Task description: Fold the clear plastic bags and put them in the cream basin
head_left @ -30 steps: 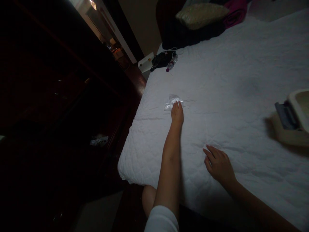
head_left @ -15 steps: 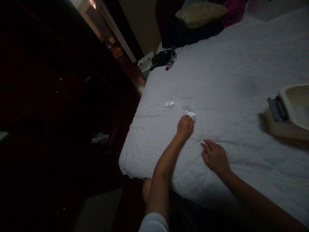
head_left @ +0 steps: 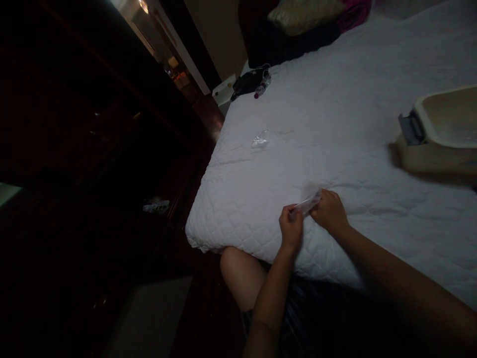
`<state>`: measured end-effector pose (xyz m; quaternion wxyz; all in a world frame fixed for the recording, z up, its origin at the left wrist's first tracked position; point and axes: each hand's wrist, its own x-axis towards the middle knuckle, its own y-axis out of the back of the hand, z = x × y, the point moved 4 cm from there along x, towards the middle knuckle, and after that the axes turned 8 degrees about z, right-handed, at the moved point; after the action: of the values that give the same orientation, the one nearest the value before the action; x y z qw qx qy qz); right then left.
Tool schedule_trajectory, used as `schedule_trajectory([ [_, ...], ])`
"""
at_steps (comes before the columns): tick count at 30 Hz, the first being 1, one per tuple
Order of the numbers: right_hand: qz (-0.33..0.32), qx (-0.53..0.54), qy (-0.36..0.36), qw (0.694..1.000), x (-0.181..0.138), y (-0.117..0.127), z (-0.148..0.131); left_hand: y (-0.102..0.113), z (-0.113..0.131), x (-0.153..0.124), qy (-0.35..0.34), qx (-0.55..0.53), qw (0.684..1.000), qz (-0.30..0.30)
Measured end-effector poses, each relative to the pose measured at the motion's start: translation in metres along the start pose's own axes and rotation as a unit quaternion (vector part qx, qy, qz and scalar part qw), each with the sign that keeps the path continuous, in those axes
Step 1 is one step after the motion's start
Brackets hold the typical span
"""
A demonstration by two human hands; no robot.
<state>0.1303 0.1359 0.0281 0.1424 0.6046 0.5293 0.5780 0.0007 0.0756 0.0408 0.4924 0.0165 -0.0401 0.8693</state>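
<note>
Both my hands meet over the near edge of a white quilted mattress [head_left: 335, 124]. My left hand [head_left: 291, 229] and my right hand [head_left: 328, 211] each pinch an end of a small clear plastic bag [head_left: 307, 204], holding it stretched between them just above the mattress. A second crumpled clear plastic bag [head_left: 260, 141] lies on the mattress farther away, to the upper left of my hands. My bare knee [head_left: 238, 271] shows below the mattress edge.
A beige plastic bin [head_left: 437, 134] with a dark handle rests on the mattress at the right. At the far end lie a dark pouch [head_left: 248, 82] with a small bottle [head_left: 260, 91], a gold pillow [head_left: 303, 14] and dark bedding. Dark furniture fills the left.
My left hand took one plastic bag from beside the other and drew it back toward me. My right hand lifted off the mattress and took hold of the bag's other end.
</note>
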Motion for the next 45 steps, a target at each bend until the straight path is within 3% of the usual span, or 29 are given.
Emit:
schedule_trajectory([
  [4, 0.002, -0.002, 0.0, 1.0, 0.002, 0.001, 0.0, 0.003, -0.009, 0.006, 0.032, -0.081, 0.995, 0.04],
  [8, 0.012, 0.034, -0.026, 0.999, -0.002, 0.009, 0.002, 0.007, -0.012, 0.007, 0.052, -0.144, 0.988, 0.035],
  [14, 0.104, 0.123, -0.132, 0.978, -0.023, 0.034, 0.011, 0.017, -0.011, -0.011, 0.063, -0.146, 0.987, 0.002],
  [20, 0.025, 0.167, -0.114, 0.979, -0.046, 0.039, 0.008, 0.02, -0.015, -0.015, 0.086, -0.165, 0.982, -0.029],
  [22, 0.038, 0.206, -0.174, 0.962, -0.053, 0.043, 0.012, 0.019, -0.015, -0.013, 0.091, -0.184, 0.978, -0.036],
  [25, 0.091, 0.284, -0.279, 0.913, -0.061, 0.054, 0.019, 0.018, -0.013, -0.011, 0.104, -0.217, 0.969, -0.05],
  [27, 0.129, 0.311, -0.307, 0.89, -0.06, 0.066, 0.019, 0.018, -0.012, -0.013, 0.119, -0.229, 0.964, -0.064],
  [29, 0.148, 0.306, -0.297, 0.892, -0.055, 0.082, 0.015, 0.017, -0.01, -0.015, 0.14, -0.229, 0.96, -0.085],
  [31, 0.151, 0.28, -0.256, 0.913, -0.047, 0.097, 0.006, 0.016, -0.009, -0.018, 0.154, -0.228, 0.956, -0.105],
  [36, 0.131, 0.197, -0.091, 0.967, -0.029, 0.124, -0.019, 0.015, -0.007, -0.019, 0.145, -0.231, 0.954, -0.128],
  [41, 0.043, 0.186, -0.005, 0.982, -0.022, 0.118, -0.03, 0.014, -0.008, -0.017, 0.156, -0.216, 0.957, -0.118],
  [45, 0.023, 0.171, 0.017, 0.985, -0.023, 0.104, -0.027, 0.015, -0.003, -0.019, 0.167, -0.191, 0.961, -0.113],
])
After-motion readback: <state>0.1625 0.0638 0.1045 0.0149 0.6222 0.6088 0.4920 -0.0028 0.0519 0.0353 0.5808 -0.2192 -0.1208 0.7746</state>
